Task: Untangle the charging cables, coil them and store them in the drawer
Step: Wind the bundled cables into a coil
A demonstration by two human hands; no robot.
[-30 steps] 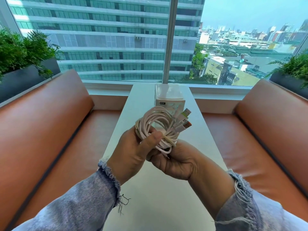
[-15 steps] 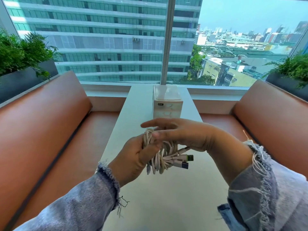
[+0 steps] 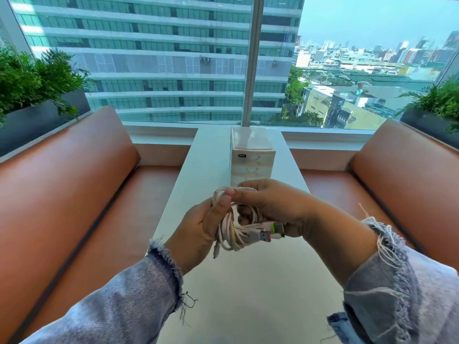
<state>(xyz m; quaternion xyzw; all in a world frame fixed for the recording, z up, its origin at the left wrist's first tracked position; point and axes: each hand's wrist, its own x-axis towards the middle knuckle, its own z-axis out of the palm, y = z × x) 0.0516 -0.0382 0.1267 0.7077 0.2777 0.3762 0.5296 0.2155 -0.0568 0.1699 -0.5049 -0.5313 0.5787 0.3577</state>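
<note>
A bundle of pale pink and white charging cables (image 3: pixel 234 233) hangs in loops above the white table (image 3: pixel 248 289). My left hand (image 3: pixel 198 227) grips the bundle from the left, thumb pressed across the loops. My right hand (image 3: pixel 270 202) reaches over from the right, its fingers curled round the top strands. USB plugs (image 3: pixel 270 232) stick out to the right under my right hand. A small white drawer box (image 3: pixel 252 157) stands behind the hands, its drawers closed.
Brown leather benches (image 3: pixel 74 182) flank the narrow table on both sides. Planters with green foliage (image 3: pixel 29 85) sit behind each bench back. A large window (image 3: pixel 173 58) closes off the table's far end.
The bundle has turned so its plugs point right instead of up. My right hand came from beneath the coil, passed over it, and now its fingers curl down on the top strands.
</note>
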